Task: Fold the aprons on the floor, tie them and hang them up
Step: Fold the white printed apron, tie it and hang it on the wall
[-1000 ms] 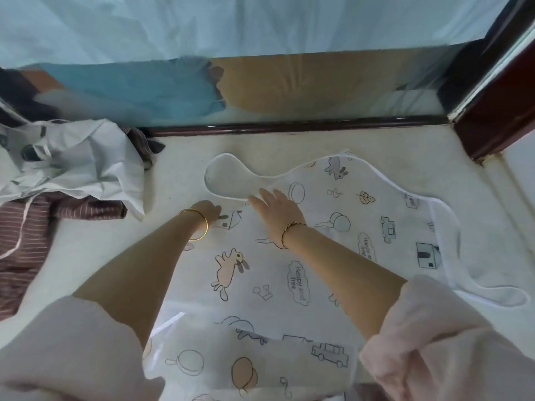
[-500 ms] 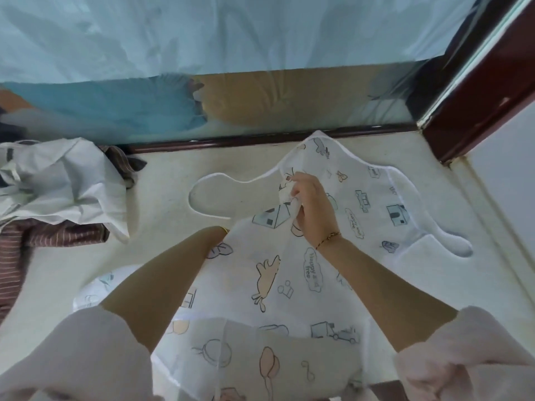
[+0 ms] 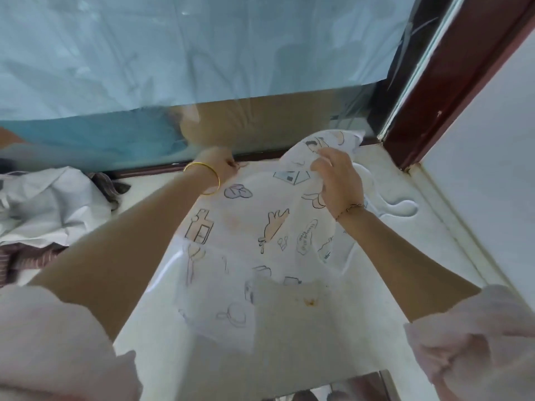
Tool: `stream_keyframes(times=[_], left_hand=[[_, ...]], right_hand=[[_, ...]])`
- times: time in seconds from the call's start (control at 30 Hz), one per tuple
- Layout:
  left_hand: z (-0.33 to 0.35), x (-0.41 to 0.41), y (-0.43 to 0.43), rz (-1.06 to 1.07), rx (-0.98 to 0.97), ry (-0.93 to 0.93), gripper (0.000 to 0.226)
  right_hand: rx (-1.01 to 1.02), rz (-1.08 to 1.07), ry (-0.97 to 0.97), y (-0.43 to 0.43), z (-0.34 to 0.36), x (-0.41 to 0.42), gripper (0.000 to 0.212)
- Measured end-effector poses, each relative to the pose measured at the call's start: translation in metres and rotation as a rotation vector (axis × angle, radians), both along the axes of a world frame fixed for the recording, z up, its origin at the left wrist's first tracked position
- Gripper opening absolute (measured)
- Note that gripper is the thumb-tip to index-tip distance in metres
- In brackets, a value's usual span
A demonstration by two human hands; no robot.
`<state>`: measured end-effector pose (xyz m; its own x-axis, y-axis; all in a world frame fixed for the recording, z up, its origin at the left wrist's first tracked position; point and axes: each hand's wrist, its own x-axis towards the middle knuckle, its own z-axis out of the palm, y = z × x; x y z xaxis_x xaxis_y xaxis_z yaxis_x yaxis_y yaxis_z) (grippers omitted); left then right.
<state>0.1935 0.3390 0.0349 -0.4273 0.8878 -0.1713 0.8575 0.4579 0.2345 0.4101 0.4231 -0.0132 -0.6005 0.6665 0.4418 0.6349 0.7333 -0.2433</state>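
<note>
We see both hands out in front, and the printed apron [image 3: 246, 233] is strung between them. It is a thin, slightly see-through white sheet, smooth and faintly glossy, covered in outline cartoons: a house, a rabbit, a leaf, a speech bubble. The right hand [image 3: 338, 180] has its fingers curled tight round a bunched top corner, and the fabric crumples into soft folds above the knuckles. The left hand [image 3: 220, 166] has its fingers drawn in narrow, pinching the apron's upper edge. That spot is blurred, so we can't read the exact hold.

From the fingers the sheet slopes down towards us, its lower end near the pale, matt floor [image 3: 289, 351]. We can't tell whether it touches. Right of the right fingers, a thin white strap [image 3: 405, 208] curls in a loop on the floor. A slim gold bangle [image 3: 202, 176] rings the left wrist, and a braided thread bracelet [image 3: 348, 211] rings the right.

Well left of the left fingers sits a crumpled heap of white cloth [image 3: 49, 204], with striped brown fabric [image 3: 26, 259] beside it. Beyond the fingertips hangs a wrinkled blue-tinted film [image 3: 202, 53], and to the right stands a glossy dark red frame [image 3: 451, 82].
</note>
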Motion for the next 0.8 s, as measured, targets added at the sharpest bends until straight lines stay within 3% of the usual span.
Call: stream_keyframes(times=[0.1, 0.17, 0.23, 0.3, 0.37, 0.43, 0.5, 0.57, 0.63, 0.7, 0.8], left_hand=[[0.047, 0.018, -0.001, 0.054, 0.271, 0.575, 0.026], [0.066, 0.051, -0.017, 0.029, 0.302, 0.881, 0.033], [0.056, 0.082, -0.032, -0.007, 0.085, 0.758, 0.032], [0.029, 0.103, -0.043, -0.006, -0.225, 0.437, 0.029], [-0.005, 0.11, -0.054, -0.048, -0.424, 0.197, 0.027], [-0.035, 0.106, -0.061, -0.04, -0.536, 0.105, 0.027], [-0.059, 0.098, -0.07, 0.001, -0.574, 0.126, 0.024], [-0.08, 0.091, -0.078, 0.09, -0.539, 0.131, 0.028], [-0.099, 0.086, -0.082, 0.184, -0.411, 0.103, 0.039], [-0.114, 0.085, -0.081, 0.213, -0.349, 0.059, 0.049], [-0.14, 0.086, -0.08, 0.158, -0.485, -0.035, 0.069]], right_hand=[[0.062, -0.019, -0.105, 0.01, 0.02, 0.001, 0.039], [0.087, -0.039, -0.209, 0.012, 0.035, 0.0, 0.04], [-0.004, -0.06, -0.401, 0.013, 0.043, -0.002, 0.039], [-0.17, -0.025, -0.632, 0.009, 0.035, -0.003, 0.04], [-0.425, 0.047, -0.687, 0.004, 0.006, -0.002, 0.044], [-0.6, 0.178, -0.691, -0.005, -0.024, 0.003, 0.06], [-0.603, 0.243, -0.572, -0.013, -0.048, 0.013, 0.064], [-0.397, 0.167, -0.306, -0.019, -0.063, 0.021, 0.053], [-0.269, 0.043, -0.183, -0.017, -0.074, 0.026, 0.042], [-0.406, -0.001, -0.311, -0.013, -0.09, 0.03, 0.043], [-0.779, -0.012, -0.622, -0.019, -0.122, 0.044, 0.058]])
